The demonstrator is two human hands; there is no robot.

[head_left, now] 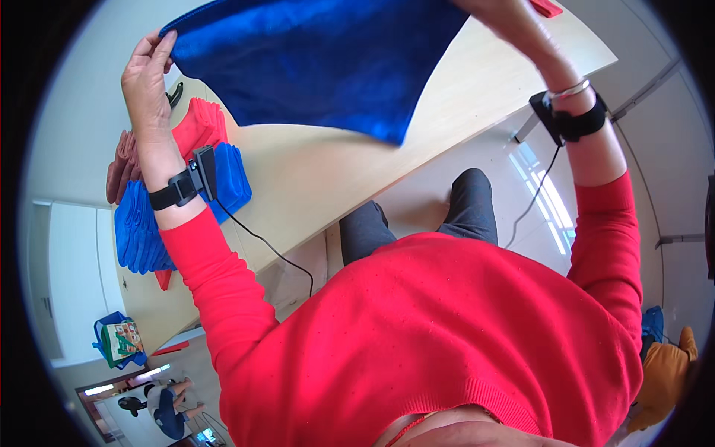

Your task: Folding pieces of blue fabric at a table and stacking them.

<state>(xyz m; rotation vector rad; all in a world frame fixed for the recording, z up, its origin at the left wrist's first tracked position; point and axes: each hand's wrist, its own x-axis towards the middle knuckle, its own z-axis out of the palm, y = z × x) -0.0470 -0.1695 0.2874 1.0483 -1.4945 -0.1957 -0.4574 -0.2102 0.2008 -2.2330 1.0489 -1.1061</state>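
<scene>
A blue towel (313,63) hangs spread out above the table, its top running past the upper edge of the view. My left hand (149,82) is closed on its upper left corner, thumb and fingers pinched over the stitched hem. At the upper right corner is my right hand (510,26); its fingertips are cut off by the view, but the towel is stretched up to that hand. Below my left hand lie folded red towels (201,127) and folded blue towels (138,231), partly behind my forearm. Brownish-red folded towels (121,167) lie beside them.
The pale wooden table (320,182) runs diagonally before me. A red piece (547,7) lies at its far right. Black wrist straps with boxes trail a cable (268,246) on the left and another cable (532,197) on the right. Another person (170,410) is at lower left.
</scene>
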